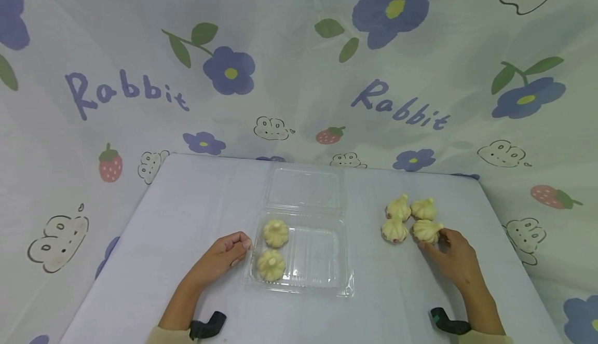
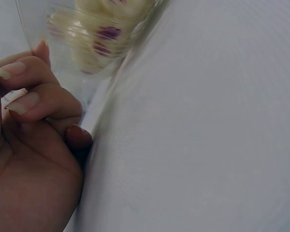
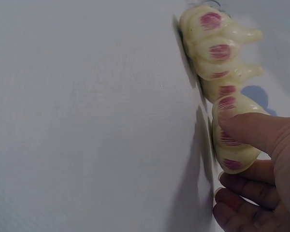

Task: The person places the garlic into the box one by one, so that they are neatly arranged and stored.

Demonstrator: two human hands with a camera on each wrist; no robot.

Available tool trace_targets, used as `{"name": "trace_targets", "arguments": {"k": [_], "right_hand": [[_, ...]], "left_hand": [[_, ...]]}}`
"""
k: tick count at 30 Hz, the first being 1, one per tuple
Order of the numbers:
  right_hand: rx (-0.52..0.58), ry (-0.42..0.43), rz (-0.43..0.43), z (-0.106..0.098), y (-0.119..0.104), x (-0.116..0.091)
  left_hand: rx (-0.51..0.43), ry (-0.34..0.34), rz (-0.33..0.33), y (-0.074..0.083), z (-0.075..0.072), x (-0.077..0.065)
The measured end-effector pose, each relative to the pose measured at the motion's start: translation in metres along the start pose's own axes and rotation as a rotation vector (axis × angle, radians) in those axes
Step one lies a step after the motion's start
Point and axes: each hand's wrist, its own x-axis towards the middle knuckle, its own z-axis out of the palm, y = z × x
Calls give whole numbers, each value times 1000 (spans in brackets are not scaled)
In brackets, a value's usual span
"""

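A clear plastic clamshell box [image 1: 308, 287] lies with its lid folded back on the table. Two pale garlic bulbs [image 1: 275, 233] sit inside it along the left side. At the box's left rim, my left hand [image 1: 223, 256] pinches the edge between thumb and index finger, its other fingers curled. To the right of the box, my right hand [image 1: 455, 256] grips a garlic bulb [image 3: 232, 159] between thumb and fingers. This bulb is the front right one of a small cluster [image 1: 397, 209]. Purple-pink streaks mark the bulbs' sides in the wrist views.
A white cloth [image 1: 196, 188] covers the table. Behind it hangs a patterned curtain [image 1: 289, 95] with flowers and rabbits. The clear lid [image 1: 304, 188] lies flat toward the back. Black curved pieces [image 1: 208, 325] are worn at both wrists.
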Motion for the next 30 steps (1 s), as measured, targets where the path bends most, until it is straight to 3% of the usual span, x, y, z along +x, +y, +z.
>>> {"name": "trace_targets", "arguments": {"k": [16, 30], "right_hand": [[2, -37, 44, -6, -2, -2], [14, -29, 20, -8, -11, -5]], "left_hand": [[-11, 1, -10, -1, 0, -1], [-20, 6, -17, 0, 0, 0]]}}
